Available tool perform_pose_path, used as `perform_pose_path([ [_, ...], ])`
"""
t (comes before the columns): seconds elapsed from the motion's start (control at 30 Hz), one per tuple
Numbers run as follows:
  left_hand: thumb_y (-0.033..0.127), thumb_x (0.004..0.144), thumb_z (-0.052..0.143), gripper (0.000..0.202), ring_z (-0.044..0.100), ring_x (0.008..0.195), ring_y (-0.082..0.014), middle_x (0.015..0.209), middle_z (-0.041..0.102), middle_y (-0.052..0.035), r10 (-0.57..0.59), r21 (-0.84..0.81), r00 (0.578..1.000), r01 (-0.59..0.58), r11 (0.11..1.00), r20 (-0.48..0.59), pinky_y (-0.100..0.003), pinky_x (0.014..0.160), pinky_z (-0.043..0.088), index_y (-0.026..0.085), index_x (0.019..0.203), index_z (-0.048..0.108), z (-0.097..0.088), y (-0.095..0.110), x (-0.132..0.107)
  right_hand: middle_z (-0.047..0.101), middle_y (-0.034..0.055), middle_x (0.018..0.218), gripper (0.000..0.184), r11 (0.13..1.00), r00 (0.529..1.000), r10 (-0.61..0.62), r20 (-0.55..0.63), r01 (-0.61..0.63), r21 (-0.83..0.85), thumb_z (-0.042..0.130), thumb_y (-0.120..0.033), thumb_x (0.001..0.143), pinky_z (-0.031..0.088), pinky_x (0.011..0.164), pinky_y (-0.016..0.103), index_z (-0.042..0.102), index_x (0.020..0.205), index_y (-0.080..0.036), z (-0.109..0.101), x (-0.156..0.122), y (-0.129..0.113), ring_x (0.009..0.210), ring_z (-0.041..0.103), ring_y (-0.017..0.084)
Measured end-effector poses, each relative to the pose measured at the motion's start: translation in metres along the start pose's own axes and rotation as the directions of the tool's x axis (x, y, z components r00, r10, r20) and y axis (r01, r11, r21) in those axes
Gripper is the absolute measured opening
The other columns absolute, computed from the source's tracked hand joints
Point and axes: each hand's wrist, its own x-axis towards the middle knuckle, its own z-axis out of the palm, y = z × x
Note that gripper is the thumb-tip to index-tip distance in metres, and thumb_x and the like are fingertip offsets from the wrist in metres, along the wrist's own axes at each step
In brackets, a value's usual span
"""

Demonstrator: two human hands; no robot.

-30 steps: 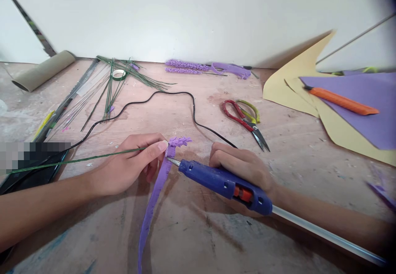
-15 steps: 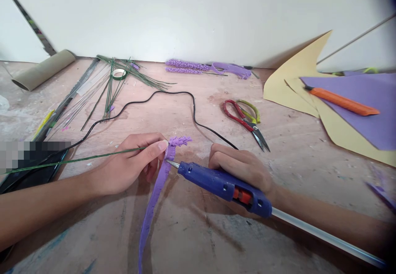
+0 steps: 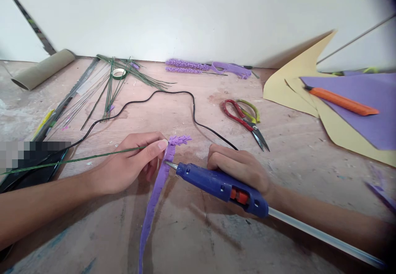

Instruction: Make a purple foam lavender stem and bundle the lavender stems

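Between thumb and fingers, my left hand (image 3: 136,158) pinches a green wire stem (image 3: 93,157) that runs off to the left. A fringed purple paper strip (image 3: 156,195) is wound at the stem's tip into a small flower spike (image 3: 181,140), and its loose length hangs down toward me. My right hand (image 3: 238,166) is closed round a blue glue gun (image 3: 216,183), whose handle is hidden beneath the hand. The metal nozzle is at the strip, just below my left fingertips. A clear glue stick (image 3: 321,235) sticks out from the gun's back.
Red-and-yellow-handled scissors (image 3: 244,119) lie beyond my right hand. An orange cutter (image 3: 343,100) rests on purple sheet (image 3: 365,129) and yellow paper (image 3: 287,76). Green wires (image 3: 108,88), a tape roll (image 3: 119,74) and a cardboard tube (image 3: 45,69) are back left; a black cord (image 3: 142,100) crosses the table.
The glue gun has shifted slightly left and down, its nozzle moving a little farther down the purple strip. My left hand has stayed nearly still.
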Motion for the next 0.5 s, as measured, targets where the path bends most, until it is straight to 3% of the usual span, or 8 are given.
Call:
perform_pose_path([
  [0.5,0.046,0.105,0.048,0.042,0.053,0.051,-0.0089,0.060,0.057,0.0034,-0.022,-0.011,0.999,0.021,1.000,-0.024,-0.021,0.049,0.041,0.018,0.075,0.058,0.0002,-0.0015,-0.0018,0.046,-0.0004,0.077,0.012,1.000,1.000,0.004,-0.019,-0.004,-0.005,0.052,-0.025,0.097,0.031,0.056,0.027,0.044,0.088,-0.022,0.0010,0.0000,0.0012,0.061,0.042,0.013],
])
